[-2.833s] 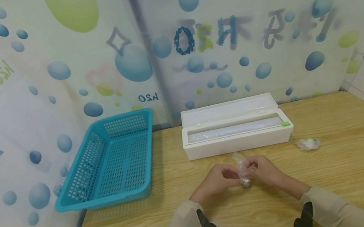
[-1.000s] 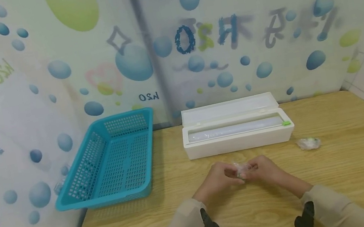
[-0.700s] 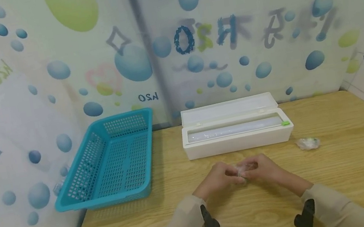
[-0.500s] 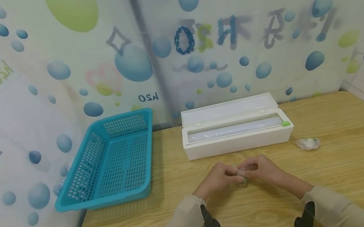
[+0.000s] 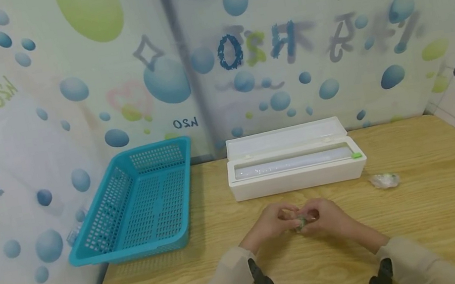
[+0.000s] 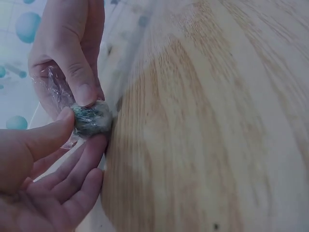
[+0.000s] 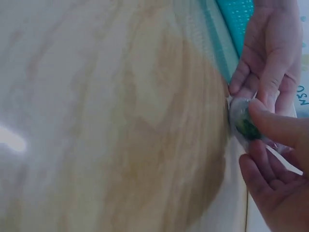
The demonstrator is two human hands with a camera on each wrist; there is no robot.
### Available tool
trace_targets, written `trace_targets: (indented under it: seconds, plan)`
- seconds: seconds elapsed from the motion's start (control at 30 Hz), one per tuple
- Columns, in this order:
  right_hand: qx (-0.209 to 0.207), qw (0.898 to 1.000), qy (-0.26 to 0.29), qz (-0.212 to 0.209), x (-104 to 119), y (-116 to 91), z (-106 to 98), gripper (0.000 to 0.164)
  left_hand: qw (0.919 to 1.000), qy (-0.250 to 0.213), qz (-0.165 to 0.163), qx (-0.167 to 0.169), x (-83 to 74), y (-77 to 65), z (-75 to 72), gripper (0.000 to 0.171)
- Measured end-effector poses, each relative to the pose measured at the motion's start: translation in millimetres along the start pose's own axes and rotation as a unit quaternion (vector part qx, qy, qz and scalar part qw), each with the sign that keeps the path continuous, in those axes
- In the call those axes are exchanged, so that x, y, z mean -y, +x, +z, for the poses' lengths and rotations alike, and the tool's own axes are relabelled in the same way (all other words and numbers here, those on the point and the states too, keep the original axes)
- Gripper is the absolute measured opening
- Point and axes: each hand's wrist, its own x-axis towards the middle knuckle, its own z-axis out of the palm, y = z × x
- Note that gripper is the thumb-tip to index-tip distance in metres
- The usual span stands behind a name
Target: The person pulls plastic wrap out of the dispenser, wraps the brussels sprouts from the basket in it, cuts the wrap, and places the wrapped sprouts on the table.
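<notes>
Both hands meet over the table in front of the white box, around a small lump wrapped in cling film (image 5: 301,221). Its contents look dark green and pale through the crinkled film in the left wrist view. My left hand (image 5: 270,223) pinches the lump from the left, thumb on top. From the other side my right hand (image 5: 330,219) holds it between thumb and fingers. Loose clear film (image 6: 58,89) sticks out beside the lump, under the right hand. What exactly lies inside the wrap I cannot tell.
Behind the hands stands a white cling film dispenser (image 5: 299,180), lid up, with a roll inside and a green slider (image 5: 356,155). Another film-wrapped lump (image 5: 384,180) lies on the right. A blue plastic basket (image 5: 185,229) stands at the left. A printed curtain hangs behind.
Film that stood up above the lump between the hands is now folded down against it. The fingers have shifted their hold. Dispenser, basket and the other lump have stayed put.
</notes>
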Motion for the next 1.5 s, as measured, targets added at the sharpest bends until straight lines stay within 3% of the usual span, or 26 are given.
trace_targets:
  seconds: [0.13, 0.27, 0.37, 0.57, 0.73, 0.93, 1.13, 1.33, 1.5]
  plan:
    - [-0.002, 1.0, -0.002, 0.019, 1, 3, -1, 0.032, 0.9997, 0.008, 0.022, -0.008, 0.5, -2.0, -0.7, 0.024]
    - [0.004, 0.997, 0.054, 0.049, 0, 6, -4, 0.054, 0.9991, 0.02, 0.034, -0.015, 0.9, -3.3, -1.2, 0.019]
    - [0.011, 0.993, 0.099, 0.059, -3, 9, -6, 0.057, 0.9988, 0.028, 0.037, -0.014, 0.5, -4.0, -1.9, 0.018]
    - [0.017, 0.998, 0.059, 0.032, -9, 13, -7, 0.032, 0.9987, 0.03, 0.041, 0.009, -2.8, -4.9, -5.3, 0.016]
    - [0.029, 0.998, 0.057, 0.015, -13, 13, -7, 0.026, 0.9989, 0.024, 0.025, 0.032, -2.3, -4.8, -5.3, 0.025]
    - [0.028, 0.998, 0.058, 0.006, -10, 11, -5, 0.024, 0.9992, 0.035, 0.013, 0.016, -0.4, -3.8, -3.1, 0.02]
    - [0.022, 0.999, 0.009, -0.023, -5, 5, -1, 0.027, 0.9996, 0.019, -0.009, 0.016, -4.5, -4.4, -4.6, 0.014]
    - [0.023, 0.999, -0.002, -0.036, -6, 3, 4, 0.037, 0.9992, 0.036, -0.017, 0.0, -6.0, -4.3, -2.1, 0.016]
    - [0.005, 0.999, 0.0, -0.033, -7, 4, 7, 0.033, 0.9994, 0.015, -0.023, -0.019, -5.6, -5.6, 1.2, 0.021]
